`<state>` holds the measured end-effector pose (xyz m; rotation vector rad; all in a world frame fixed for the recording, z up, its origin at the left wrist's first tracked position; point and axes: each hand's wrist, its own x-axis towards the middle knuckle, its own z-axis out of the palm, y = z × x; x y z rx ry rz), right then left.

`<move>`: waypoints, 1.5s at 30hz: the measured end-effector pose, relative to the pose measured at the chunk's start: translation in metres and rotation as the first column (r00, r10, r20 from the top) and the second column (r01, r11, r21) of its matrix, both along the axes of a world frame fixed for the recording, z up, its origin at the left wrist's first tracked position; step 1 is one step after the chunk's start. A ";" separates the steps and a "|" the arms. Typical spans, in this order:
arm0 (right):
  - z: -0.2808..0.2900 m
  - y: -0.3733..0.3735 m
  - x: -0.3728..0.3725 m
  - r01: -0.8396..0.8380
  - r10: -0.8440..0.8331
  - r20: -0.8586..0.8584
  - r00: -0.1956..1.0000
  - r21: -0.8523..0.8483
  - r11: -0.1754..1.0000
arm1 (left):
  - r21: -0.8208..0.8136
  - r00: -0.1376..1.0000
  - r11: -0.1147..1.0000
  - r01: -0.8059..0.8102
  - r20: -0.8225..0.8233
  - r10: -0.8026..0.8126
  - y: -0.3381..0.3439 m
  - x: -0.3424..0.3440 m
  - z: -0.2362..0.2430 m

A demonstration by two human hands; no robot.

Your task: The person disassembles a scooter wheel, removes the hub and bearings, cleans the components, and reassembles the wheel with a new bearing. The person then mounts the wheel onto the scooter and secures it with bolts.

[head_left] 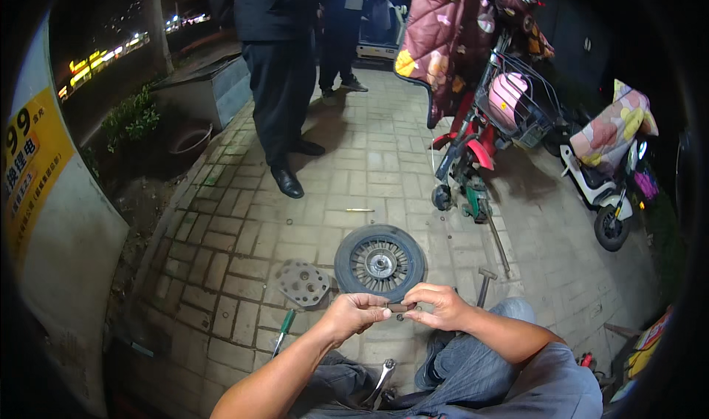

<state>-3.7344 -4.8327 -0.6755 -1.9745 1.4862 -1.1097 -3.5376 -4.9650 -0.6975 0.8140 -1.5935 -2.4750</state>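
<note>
Between my left hand (362, 312) and my right hand (434, 306) is a short brownish cylindrical piece (401, 307), pinched by the fingertips of both. Just beyond them a wheel with a black tire (353, 250) lies flat, its metal hub facing up. A round metal plate with holes (301, 283) lies left of the wheel. A green-handled tool (286, 322) is near my left forearm, a hammer-like tool (484, 286) lies right of my right hand, and a wrench (383, 377) is between my legs. A thin yellowish rod (359, 210) lies above the wheel.
Two people (273, 101) (340, 42) stand ahead on the brick pavement (199, 271). A scooter with a flowered quilt (465, 42) rests by a green jack (475, 197) with a long bar; a white scooter (591, 175) is at right. A sign board (59, 286) edges the left.
</note>
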 end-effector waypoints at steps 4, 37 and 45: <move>-0.005 0.020 -0.021 0.046 -0.044 0.052 0.998 -0.054 0.997 | -0.046 0.999 0.999 -0.027 0.018 0.028 0.013 -0.025 0.009; -0.015 0.085 -0.036 0.273 -0.270 0.057 0.961 -0.065 0.960 | -0.294 0.998 0.953 0.070 0.030 -0.064 0.064 -0.069 0.014; -0.011 0.074 -0.033 0.225 -0.218 0.095 0.971 -0.072 0.972 | -0.363 0.998 0.929 0.070 0.028 -0.065 0.060 -0.056 0.021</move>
